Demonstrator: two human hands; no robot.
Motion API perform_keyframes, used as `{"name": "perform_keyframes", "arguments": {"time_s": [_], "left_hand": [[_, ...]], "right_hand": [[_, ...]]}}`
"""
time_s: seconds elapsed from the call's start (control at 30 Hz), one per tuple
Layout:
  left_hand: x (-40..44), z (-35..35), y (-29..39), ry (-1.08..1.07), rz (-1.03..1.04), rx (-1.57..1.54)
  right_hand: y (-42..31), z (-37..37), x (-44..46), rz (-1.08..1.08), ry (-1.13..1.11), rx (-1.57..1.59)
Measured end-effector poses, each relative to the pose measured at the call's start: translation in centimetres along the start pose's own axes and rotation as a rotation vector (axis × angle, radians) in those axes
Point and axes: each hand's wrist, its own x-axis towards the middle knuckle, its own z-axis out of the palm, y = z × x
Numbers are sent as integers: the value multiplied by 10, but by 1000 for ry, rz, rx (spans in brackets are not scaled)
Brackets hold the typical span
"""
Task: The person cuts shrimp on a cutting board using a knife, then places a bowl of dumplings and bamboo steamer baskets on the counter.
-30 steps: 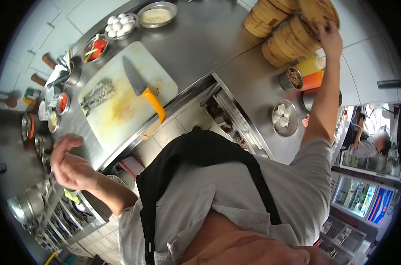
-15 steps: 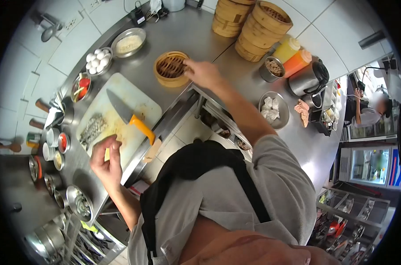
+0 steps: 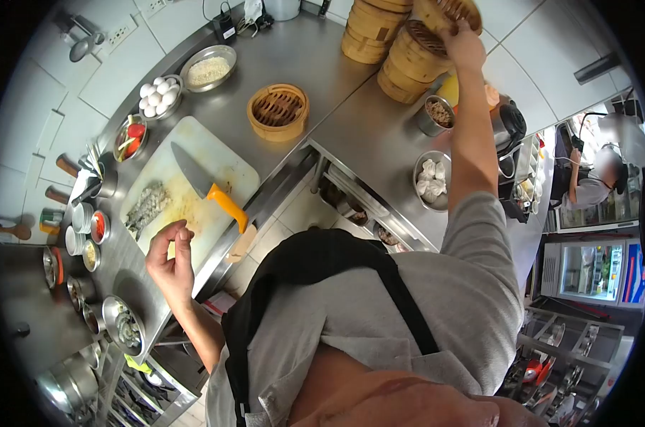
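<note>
At the top right, my right hand grips the rim of a bamboo steamer basket, tilted above a stack of steamer baskets. My left hand hovers near the front edge of a white cutting board, its fingers curled with thumb and fingertips close together; I see nothing in them. An orange-handled knife lies across the board beside chopped greyish pieces. Another bamboo steamer basket with a slatted base sits on the steel counter, touched by neither hand.
A bowl of white dumplings and a metal container of brown filling stand near my right arm. Eggs, a bowl of white grains and a second steamer stack line the back. A co-worker stands far right.
My right hand has left the steamer basket on the counter and moved up and right to the stack, where it has lifted the top basket. The left hand has barely moved.
</note>
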Motion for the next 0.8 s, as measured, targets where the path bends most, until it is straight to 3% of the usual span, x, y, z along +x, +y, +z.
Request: {"name": "perform_keyframes", "arguments": {"time_s": [0.17, 0.23, 0.3, 0.43, 0.57, 0.67, 0.77, 0.8], "left_hand": [[2, 5, 4, -1, 6, 51], [0, 6, 3, -5, -5, 50], [-1, 8, 3, -15, -1, 50], [-1, 7, 10, -54, -6, 61], [5, 6, 9, -82, 32, 54], [1, 5, 13, -85, 40, 62], [-5, 5, 9, -112, -6, -19], [-7, 6, 10, -133, -34, -34]], "right_hand": [[-50, -51, -47, -40, -86, 114], [-77, -53, -90, -135, -259, 245], [-88, -9, -135, -240, -337, 405], [-123, 86, -203, -186, -577, 295], [-128, 106, -224, -277, -526, 416], [-108, 59, -189, 31, -423, 584], [-60, 60, -176, 179, -332, 720], [-64, 18, -182, 284, -413, 847]]}}
